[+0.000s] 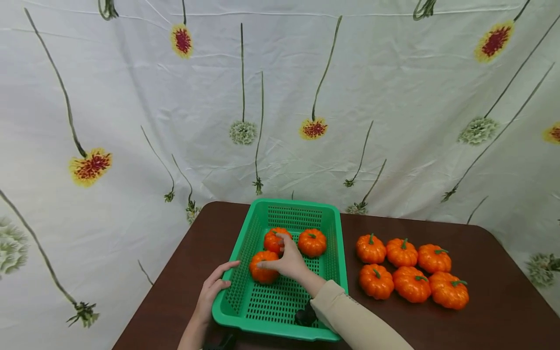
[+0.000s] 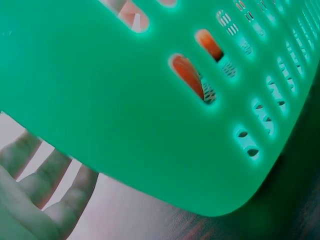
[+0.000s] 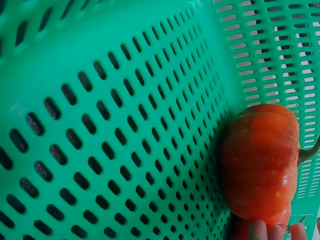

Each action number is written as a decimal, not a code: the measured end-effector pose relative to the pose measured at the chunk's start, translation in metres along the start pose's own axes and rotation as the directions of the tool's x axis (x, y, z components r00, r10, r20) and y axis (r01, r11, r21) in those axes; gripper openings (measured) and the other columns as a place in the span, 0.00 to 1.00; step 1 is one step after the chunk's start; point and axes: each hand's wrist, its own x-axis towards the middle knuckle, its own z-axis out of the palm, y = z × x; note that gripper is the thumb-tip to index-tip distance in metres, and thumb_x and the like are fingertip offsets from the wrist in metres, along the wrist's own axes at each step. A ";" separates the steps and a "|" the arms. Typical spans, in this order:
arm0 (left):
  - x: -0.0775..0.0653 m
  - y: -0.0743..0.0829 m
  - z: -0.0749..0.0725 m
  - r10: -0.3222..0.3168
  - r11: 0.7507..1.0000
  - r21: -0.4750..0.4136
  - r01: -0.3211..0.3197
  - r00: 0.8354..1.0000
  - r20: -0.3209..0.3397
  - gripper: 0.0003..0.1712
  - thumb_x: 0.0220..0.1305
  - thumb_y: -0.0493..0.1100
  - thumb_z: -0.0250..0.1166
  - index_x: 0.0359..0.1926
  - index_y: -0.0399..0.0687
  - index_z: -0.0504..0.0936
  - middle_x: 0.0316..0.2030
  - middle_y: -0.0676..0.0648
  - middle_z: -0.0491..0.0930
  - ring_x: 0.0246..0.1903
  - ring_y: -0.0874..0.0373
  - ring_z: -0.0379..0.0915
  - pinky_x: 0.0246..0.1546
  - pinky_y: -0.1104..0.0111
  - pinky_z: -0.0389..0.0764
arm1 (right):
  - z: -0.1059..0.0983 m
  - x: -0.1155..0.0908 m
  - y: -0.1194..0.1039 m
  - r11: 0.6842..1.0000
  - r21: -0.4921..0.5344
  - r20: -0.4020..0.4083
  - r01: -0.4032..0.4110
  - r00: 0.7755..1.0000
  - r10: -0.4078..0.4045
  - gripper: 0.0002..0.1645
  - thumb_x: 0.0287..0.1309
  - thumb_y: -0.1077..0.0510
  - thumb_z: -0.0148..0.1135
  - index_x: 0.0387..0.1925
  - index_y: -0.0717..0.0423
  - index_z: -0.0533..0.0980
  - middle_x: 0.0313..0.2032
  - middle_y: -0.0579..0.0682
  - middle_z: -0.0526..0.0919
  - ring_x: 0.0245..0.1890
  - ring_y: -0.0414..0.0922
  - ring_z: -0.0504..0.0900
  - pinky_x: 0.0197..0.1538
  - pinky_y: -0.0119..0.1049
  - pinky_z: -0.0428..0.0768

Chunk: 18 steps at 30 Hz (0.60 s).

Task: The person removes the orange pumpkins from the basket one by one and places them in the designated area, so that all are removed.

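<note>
1. head view: a green basket (image 1: 262, 326) stands on a dark brown table (image 1: 188, 272), before a white flowered cloth (image 1: 131, 97).
2. three orange pumpkins are inside the basket: the near pumpkin (image 1: 261, 277) at left, the far-left pumpkin (image 1: 272, 240) just behind it, and the far-right pumpkin (image 1: 312, 243), apart from both.
3. the right hand (image 1: 292, 262) is over the two left ones. its thumb is at the near pumpkin and its fingers extend to the far-left pumpkin, spread and not clenched; whether they touch cannot be told.
4. the left hand (image 1: 206, 299) is at the basket's left rim, index finger and thumb reaching onto it.
5. six more pumpkins (image 1: 411, 284) sit on the table right of the basket, in two rows of three.
6. a pale sleeve (image 1: 358, 316) covers the right forearm; a black item (image 1: 305, 317) shows beside the cuff.
7. left wrist view: three fingers, spread, pass behind the basket's edge. their tips are hidden; whether they grasp it or merely rest cannot be told. orange shows through the slots.
8. right wrist view: one pumpkin is close to the slotted wall, stem pointing right; fingertips appear at the lower edge, just below it.
</note>
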 end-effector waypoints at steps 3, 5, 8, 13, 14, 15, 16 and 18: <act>0.001 0.000 0.001 0.010 1.000 0.005 -0.010 1.000 -0.003 0.26 0.58 0.30 0.46 0.59 0.34 0.72 0.59 0.40 0.69 0.53 0.65 0.68 0.46 0.71 0.71 | 0.000 0.000 0.002 1.000 -0.022 0.040 -0.008 0.999 0.009 0.52 0.42 0.53 0.74 0.66 0.64 0.58 0.60 0.64 0.64 0.57 0.59 0.67 0.53 0.52 0.71; 0.000 0.000 0.001 0.015 1.000 0.012 -0.015 1.000 -0.002 0.26 0.58 0.30 0.46 0.59 0.34 0.73 0.59 0.39 0.69 0.54 0.65 0.67 0.47 0.72 0.71 | 0.000 -0.001 0.002 0.999 -0.034 0.075 -0.015 0.997 0.017 0.52 0.42 0.52 0.74 0.65 0.66 0.58 0.59 0.64 0.64 0.56 0.58 0.68 0.54 0.51 0.70; 0.001 0.000 0.001 0.026 0.999 0.023 -0.026 1.000 0.002 0.26 0.58 0.30 0.46 0.59 0.35 0.73 0.59 0.37 0.69 0.55 0.67 0.66 0.47 0.73 0.70 | -0.001 -0.002 0.002 0.998 -0.056 0.110 -0.019 0.994 0.025 0.51 0.42 0.52 0.74 0.64 0.67 0.59 0.59 0.63 0.64 0.55 0.56 0.68 0.54 0.51 0.70; 0.001 0.000 0.001 0.021 1.000 0.009 -0.021 1.000 -0.001 0.26 0.58 0.29 0.46 0.59 0.34 0.73 0.59 0.38 0.69 0.54 0.65 0.68 0.47 0.73 0.71 | -0.002 -0.004 0.001 0.997 -0.080 0.130 -0.019 0.991 0.029 0.49 0.41 0.54 0.74 0.63 0.65 0.62 0.58 0.62 0.65 0.52 0.55 0.69 0.52 0.52 0.70; 0.000 0.000 0.001 0.020 1.000 0.006 -0.020 1.000 -0.001 0.26 0.58 0.29 0.45 0.59 0.33 0.72 0.59 0.38 0.69 0.54 0.65 0.68 0.46 0.73 0.71 | -0.002 -0.004 0.001 0.996 -0.083 0.132 -0.017 0.991 0.028 0.48 0.40 0.54 0.75 0.62 0.65 0.63 0.58 0.62 0.65 0.52 0.55 0.69 0.52 0.52 0.70; 0.000 0.000 0.001 0.019 1.000 0.004 -0.019 1.000 0.000 0.26 0.58 0.30 0.45 0.59 0.33 0.72 0.59 0.39 0.69 0.53 0.64 0.68 0.46 0.73 0.71 | -0.002 -0.004 0.001 0.996 -0.086 0.132 -0.017 0.991 0.028 0.47 0.40 0.55 0.75 0.62 0.64 0.64 0.58 0.62 0.65 0.52 0.55 0.69 0.51 0.52 0.70; 0.000 0.000 0.001 0.019 1.000 0.001 -0.019 1.000 0.001 0.26 0.58 0.30 0.45 0.59 0.33 0.72 0.59 0.39 0.69 0.53 0.64 0.68 0.46 0.72 0.72 | -0.002 -0.004 0.001 0.996 -0.090 0.132 -0.016 0.991 0.028 0.46 0.39 0.55 0.75 0.61 0.64 0.65 0.58 0.62 0.65 0.51 0.55 0.69 0.51 0.52 0.71; 0.000 0.000 0.001 0.019 1.000 0.000 -0.019 1.000 0.002 0.26 0.59 0.30 0.45 0.59 0.33 0.72 0.59 0.40 0.69 0.53 0.64 0.68 0.46 0.73 0.71 | -0.002 -0.004 0.000 0.995 -0.093 0.131 -0.021 0.991 0.033 0.45 0.38 0.56 0.76 0.60 0.63 0.66 0.58 0.62 0.65 0.51 0.55 0.69 0.51 0.52 0.70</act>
